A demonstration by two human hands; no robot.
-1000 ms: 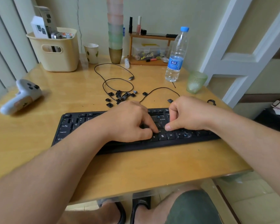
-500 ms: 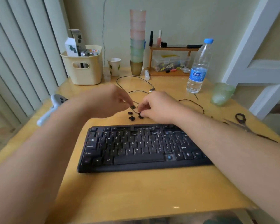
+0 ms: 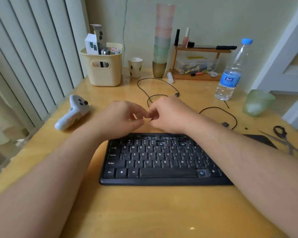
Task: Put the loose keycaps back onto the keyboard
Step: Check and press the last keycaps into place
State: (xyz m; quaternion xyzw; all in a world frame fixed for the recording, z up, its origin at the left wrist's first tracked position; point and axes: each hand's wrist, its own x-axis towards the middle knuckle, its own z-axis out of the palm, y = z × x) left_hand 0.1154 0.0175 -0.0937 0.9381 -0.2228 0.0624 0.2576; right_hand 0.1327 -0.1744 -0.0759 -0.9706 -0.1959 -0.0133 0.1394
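Both hands, left point(image 3: 122, 115) and right point(image 3: 167, 114), meet behind keyboard point(image 3: 162, 160), fingers curled; I can't tell what's held. Pickup step, I'd say. Next: seat keycap on an open switch.

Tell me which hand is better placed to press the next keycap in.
Probably the right hand: something small and dark shows at its fingertips, and it sits above the empty top-row sockets of the keyboard. The left hand shows nothing.

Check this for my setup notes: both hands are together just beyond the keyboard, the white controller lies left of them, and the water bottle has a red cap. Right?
Not quite. The head view shows the water bottle with a blue cap, not red. The rest holds: both hands, left and right, meet just beyond the keyboard, and the white controller lies left of them.
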